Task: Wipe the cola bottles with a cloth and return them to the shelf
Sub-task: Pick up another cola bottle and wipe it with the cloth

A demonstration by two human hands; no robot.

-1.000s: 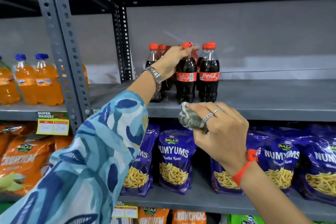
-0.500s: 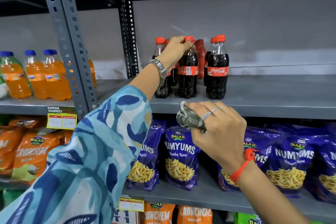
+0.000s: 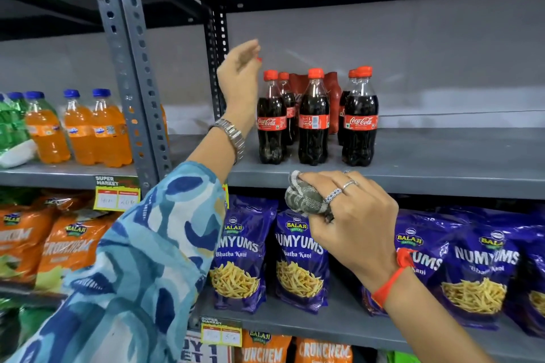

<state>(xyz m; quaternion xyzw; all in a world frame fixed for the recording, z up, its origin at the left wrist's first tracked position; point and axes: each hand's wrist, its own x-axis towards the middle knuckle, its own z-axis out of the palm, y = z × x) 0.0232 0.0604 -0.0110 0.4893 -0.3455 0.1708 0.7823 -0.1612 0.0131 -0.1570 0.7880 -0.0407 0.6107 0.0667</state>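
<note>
Several cola bottles with red caps stand upright on the grey shelf (image 3: pixel 442 168). Three form the front row: left (image 3: pixel 271 124), middle (image 3: pixel 314 124) and right (image 3: pixel 360 127); more stand behind them. My left hand (image 3: pixel 240 76) hangs in the air just left of and above the left bottle, fingers loosely curled, holding nothing. My right hand (image 3: pixel 354 221) is below the shelf's front edge, closed around a bunched grey checked cloth (image 3: pixel 306 199).
A perforated steel upright (image 3: pixel 132 82) divides the shelves. Orange soda bottles (image 3: pixel 97 130) stand to its left. Purple snack bags (image 3: pixel 300 256) fill the shelf below, orange bags (image 3: pixel 67 247) at lower left. Bare shelf lies right of the cola.
My left hand has let go of the middle front bottle's cap and lifted away to the left. The bottle now stands alone on the shelf. My right hand still holds the cloth.
</note>
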